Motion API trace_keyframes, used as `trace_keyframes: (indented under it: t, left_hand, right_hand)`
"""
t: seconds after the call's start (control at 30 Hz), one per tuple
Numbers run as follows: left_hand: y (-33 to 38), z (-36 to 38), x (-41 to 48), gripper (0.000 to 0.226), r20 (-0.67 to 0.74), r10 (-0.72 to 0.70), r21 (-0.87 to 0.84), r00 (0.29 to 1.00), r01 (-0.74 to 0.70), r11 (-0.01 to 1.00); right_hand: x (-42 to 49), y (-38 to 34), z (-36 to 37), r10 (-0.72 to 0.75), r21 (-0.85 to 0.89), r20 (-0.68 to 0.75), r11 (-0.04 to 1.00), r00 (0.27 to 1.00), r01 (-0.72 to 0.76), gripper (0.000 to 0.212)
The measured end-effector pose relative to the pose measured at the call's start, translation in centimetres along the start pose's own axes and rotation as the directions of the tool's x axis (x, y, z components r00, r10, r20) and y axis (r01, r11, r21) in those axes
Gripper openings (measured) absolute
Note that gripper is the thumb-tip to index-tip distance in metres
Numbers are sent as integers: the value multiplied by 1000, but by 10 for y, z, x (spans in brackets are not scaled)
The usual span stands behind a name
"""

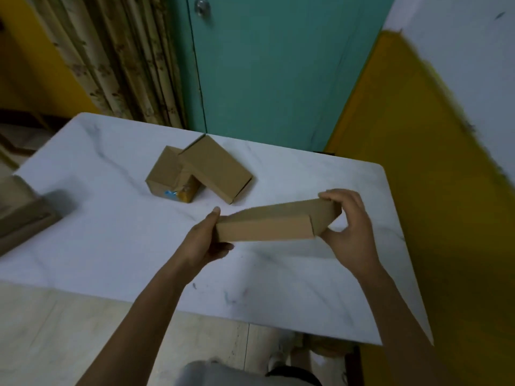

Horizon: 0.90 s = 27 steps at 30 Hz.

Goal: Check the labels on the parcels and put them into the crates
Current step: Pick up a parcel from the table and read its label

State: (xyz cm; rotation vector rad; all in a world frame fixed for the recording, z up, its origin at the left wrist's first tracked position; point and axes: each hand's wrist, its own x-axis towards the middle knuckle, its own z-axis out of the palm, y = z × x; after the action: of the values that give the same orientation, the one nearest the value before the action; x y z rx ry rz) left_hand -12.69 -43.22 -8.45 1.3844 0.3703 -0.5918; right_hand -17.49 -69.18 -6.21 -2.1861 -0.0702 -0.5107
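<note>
Reaching forward over a white table [111, 246], a person holds one cardboard parcel [273, 222] raised between two hands. The left hand [206, 240] clasps its left end, thumb on top; the right hand [351, 227] pinches its right end, fingers over, thumb under. Three parcels altogether: farther back, a taped parcel [167, 176] and a plain parcel [217, 168] lie touching.

Head-worn camera looks steeply down, close over the table [117, 235].
</note>
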Motion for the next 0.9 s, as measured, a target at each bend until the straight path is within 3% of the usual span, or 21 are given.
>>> trace_keyframes:
  t: [0.13, 0.23, 0.37, 0.57, 0.73, 0.9]
  left_hand:
    - [-23, -30, -30, 47, 100, 95, 30, 990, -99, 995]
    - [-41, -35, -52, 58, 106, 193, 85, 975, -203, 976]
    - [-52, -43, -74, 50, 155, 223, -8, 962, -225, 974]
    - [-59, -41, -92, 55, 12, 281, -203, 960, -272, 941]
    - [-49, -44, -102, 52, -149, 317, -335, 936, -350, 875]
    - [-46, -39, -104, 50, -137, 338, -317, 931, -365, 875]
  right_hand:
    - [-8, -45, 20, 159, 207, -73, 968, 985, -141, 67]
    - [-8, -68, 34, 297, 385, -177, 898, 938, -212, 58]
    - [2, -88, 50, 360, 502, -135, 828, 923, -249, 60]
    - [-11, -114, 100, 243, 472, 103, 842, 965, -262, 59]
    - [-47, -117, 120, 129, 477, 301, 837, 945, -267, 53]
    - [-55, -106, 105, 99, 537, 372, 788, 923, -301, 56]
